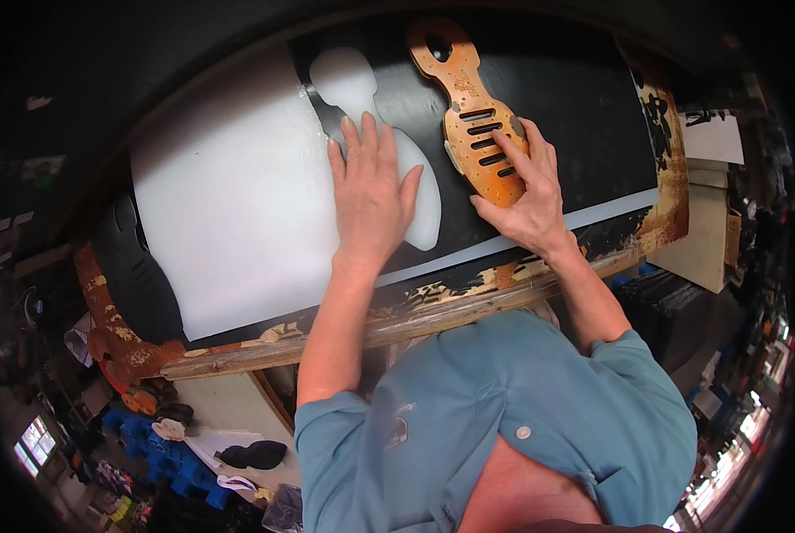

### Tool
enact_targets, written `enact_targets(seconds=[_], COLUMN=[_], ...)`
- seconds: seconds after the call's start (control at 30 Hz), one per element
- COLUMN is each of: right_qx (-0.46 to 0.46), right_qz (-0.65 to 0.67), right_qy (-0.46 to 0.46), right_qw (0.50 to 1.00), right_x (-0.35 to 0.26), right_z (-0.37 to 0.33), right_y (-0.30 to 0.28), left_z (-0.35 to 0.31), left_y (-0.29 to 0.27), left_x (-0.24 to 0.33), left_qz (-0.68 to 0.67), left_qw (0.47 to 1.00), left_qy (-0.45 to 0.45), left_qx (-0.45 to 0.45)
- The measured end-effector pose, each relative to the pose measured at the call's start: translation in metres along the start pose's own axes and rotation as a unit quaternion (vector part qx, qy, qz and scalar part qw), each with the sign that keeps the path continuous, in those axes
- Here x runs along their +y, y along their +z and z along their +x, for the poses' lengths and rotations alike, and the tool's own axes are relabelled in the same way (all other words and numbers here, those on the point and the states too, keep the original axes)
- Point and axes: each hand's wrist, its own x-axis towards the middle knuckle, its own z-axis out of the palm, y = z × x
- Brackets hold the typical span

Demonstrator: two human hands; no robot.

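Observation:
My left hand [368,191] lies flat with fingers stretched out, partly over a white sole-like shape [422,195] with a rounded upper end. I cannot tell whether that shape is a separate piece or an opening in the black sheet [584,98]. To its right, an orange cutting die [462,87] with several slots and an oval hole rests on the black sheet. My right hand [532,191] grips the die's lower end, thumb at the near edge and fingers over the slots and right side. A broad white sheet [228,195] spreads left of my left hand.
A worn work table [668,209] with a wooden front rail [415,324] carries the sheets. At its left end lies a black slotted piece [131,266]. A dark overhang crosses the far side. Blue crates [184,471] stand lower left; a pale cabinet [699,231] stands right.

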Motion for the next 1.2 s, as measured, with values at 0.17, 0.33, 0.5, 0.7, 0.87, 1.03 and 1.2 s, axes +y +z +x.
enact_targets(seconds=[0.17,0.33,0.5,0.7,0.87,1.03,1.2], right_qx=[0.039,0.065,0.075,0.049,0.013,0.037,0.128], right_qz=[0.038,-0.002,0.004,0.0,0.029,0.05,0.196], right_qy=[0.005,-0.018,-0.042,-0.05,-0.074,-0.09,-0.086], right_qw=[0.998,0.998,0.996,0.998,0.997,0.994,0.968], right_x=[-0.007,-0.009,-0.005,0.008,0.027,0.026,0.035], right_z=[0.001,0.001,0.002,0.002,-0.004,0.0,0.006], right_y=[0.012,0.025,0.027,0.027,0.01,0.02,-0.011], left_z=[-0.001,0.002,0.005,0.006,-0.032,-0.117,-0.139], left_y=[0.003,0.007,0.005,0.005,-0.027,-0.032,0.011], left_x=[-0.009,-0.006,-0.006,-0.006,0.028,0.103,0.11], left_qz=[0.005,0.017,0.017,-0.013,-0.179,-0.327,-0.153], left_qw=[1.0,1.0,0.999,1.0,0.982,0.94,0.985], left_qy=[0.011,0.02,0.027,0.023,-0.017,-0.095,0.059], left_qx=[0.005,0.0,0.004,0.015,0.058,-0.007,0.06])
